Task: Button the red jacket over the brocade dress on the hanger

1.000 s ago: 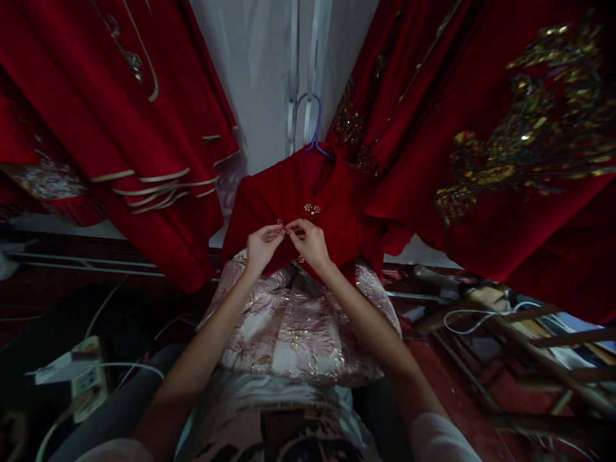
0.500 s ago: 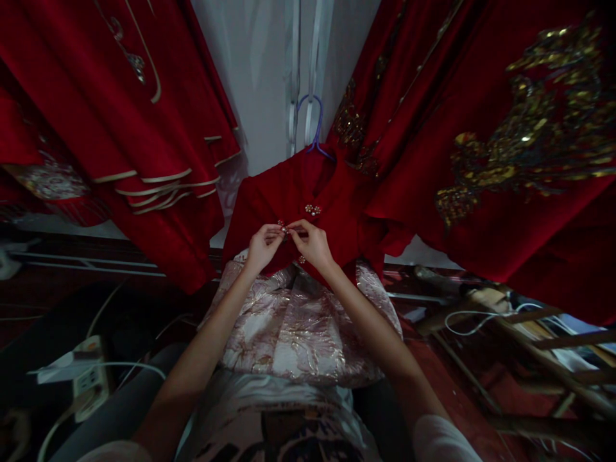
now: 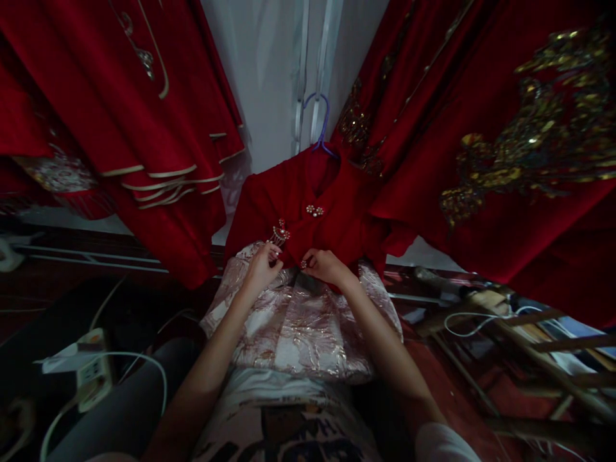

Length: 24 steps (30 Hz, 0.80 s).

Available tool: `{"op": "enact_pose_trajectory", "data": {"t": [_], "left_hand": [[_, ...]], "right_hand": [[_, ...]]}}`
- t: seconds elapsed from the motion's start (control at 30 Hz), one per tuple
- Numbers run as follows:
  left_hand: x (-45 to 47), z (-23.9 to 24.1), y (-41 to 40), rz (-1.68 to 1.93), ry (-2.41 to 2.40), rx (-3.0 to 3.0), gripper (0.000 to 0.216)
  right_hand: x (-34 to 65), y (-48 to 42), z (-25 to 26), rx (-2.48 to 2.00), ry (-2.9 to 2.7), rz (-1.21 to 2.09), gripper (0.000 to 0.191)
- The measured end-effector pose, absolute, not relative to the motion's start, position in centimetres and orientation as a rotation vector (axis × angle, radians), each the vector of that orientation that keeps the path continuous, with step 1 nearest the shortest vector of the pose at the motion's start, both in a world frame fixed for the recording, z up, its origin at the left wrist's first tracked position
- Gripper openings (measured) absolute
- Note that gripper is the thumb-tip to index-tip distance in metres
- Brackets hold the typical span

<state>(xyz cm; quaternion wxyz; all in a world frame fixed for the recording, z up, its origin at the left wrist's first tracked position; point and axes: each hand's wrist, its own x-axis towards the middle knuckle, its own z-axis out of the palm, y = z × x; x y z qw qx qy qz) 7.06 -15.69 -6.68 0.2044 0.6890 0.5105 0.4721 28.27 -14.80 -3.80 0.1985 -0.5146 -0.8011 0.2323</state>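
Note:
A red jacket (image 3: 269, 186) hangs on a purple hanger (image 3: 321, 131), its lower part over pale brocade cloth on my lap. Gold-and-pearl flower fasteners (image 3: 314, 210) sit below its neckline. Lower on the left is a jewelled ornament with hanging tassels (image 3: 280, 231). My left hand (image 3: 262, 266) is just below that ornament, fingers curled at the tassel ends; whatever is in them is too small to make out. My right hand (image 3: 330, 266) pinches a small flower-shaped button (image 3: 303, 264) by the jacket's lower front edge.
Brocade cloth (image 3: 308, 333) covers my lap. Red garments (image 3: 158, 128) with pale piping hang on the left, and a gold-sequined red garment (image 3: 529, 128) on the right. A power strip (image 3: 94, 372) with cables lies at lower left. Wooden rails (image 3: 520, 353) stand at right.
Both hands have moved down from the tasselled ornament, which now shows in full. My right hand has shifted to the lower flower-shaped button. The view has tilted slightly.

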Motion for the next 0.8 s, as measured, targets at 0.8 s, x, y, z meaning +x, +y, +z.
{"op": "enact_pose_trajectory", "data": {"t": [0.8], "left_hand": [[7.5,-8.1,-16.0,1.283,1.189,1.433,0.017]], "right_hand": [[24.7,-15.2,-4.3,-1.169,-1.881,0.718,0.011]]}}
